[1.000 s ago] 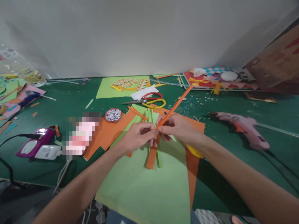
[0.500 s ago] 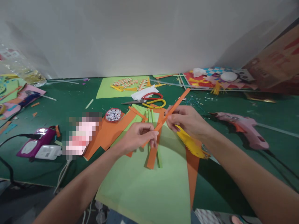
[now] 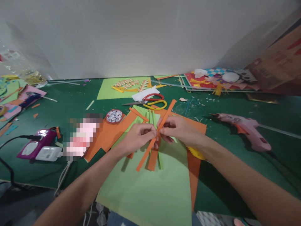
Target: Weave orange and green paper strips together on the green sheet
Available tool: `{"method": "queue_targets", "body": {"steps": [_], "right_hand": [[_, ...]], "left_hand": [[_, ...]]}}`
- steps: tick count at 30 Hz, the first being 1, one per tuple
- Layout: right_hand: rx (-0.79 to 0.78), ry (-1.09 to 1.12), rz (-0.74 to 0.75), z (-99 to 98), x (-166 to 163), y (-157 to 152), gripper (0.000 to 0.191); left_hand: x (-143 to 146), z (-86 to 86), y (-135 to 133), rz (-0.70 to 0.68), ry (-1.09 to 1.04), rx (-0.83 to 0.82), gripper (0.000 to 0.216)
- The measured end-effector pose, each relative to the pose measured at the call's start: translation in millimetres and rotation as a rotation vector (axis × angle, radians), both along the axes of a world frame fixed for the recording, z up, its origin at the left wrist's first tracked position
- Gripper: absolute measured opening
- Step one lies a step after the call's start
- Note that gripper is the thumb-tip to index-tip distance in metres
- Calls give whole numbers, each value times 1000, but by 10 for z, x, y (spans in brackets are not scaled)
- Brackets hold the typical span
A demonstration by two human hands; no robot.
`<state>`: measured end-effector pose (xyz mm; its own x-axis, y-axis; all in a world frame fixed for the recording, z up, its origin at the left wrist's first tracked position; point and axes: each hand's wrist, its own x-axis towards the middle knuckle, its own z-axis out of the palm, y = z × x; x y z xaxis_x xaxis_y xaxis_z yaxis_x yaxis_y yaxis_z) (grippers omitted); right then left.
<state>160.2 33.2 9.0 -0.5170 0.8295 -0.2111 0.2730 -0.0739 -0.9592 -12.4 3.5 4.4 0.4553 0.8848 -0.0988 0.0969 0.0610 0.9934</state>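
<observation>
An orange paper strip (image 3: 168, 115) slants between my two hands, its lower end free below them. My left hand (image 3: 142, 135) pinches it near the middle. Close beside, my right hand (image 3: 174, 128) has its fingers closed on the same strip. Beneath the hands lies a light green paper sheet (image 3: 145, 188) with several cut strips on it, among them a wider orange strip (image 3: 153, 160) and a narrow green strip (image 3: 160, 160). Yellow zigzag-edged scissors (image 3: 196, 153) lie partly hidden under my right wrist.
Red-and-yellow-handled scissors (image 3: 154, 101) lie beyond the sheet, near a round box of googly eyes (image 3: 114, 116). A pink glue gun (image 3: 246, 127) rests at right. At left are a phone (image 3: 83, 136) and a purple power bank (image 3: 39, 142) with cables. Paper crafts (image 3: 218, 78) line the back.
My right hand has moved left and down, up against my left hand. The orange strip has slid down-left through the fingers, so more of it hangs below my left hand.
</observation>
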Motion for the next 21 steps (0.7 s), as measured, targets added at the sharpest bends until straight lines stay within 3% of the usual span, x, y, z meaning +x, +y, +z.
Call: {"method": "queue_targets", "body": {"steps": [9,16,21], "right_hand": [[76,110,-93,-15,113,96,7],[26,-6,-39,-33,-30,-16,8],[41,-4,-12,-27,-28,-14,9]], "left_hand": [[-36,92,-46,-17,49,28,26],[4,54,-24,48,44,-12,20],[-8,24,-13,10,14,-14,19]]}}
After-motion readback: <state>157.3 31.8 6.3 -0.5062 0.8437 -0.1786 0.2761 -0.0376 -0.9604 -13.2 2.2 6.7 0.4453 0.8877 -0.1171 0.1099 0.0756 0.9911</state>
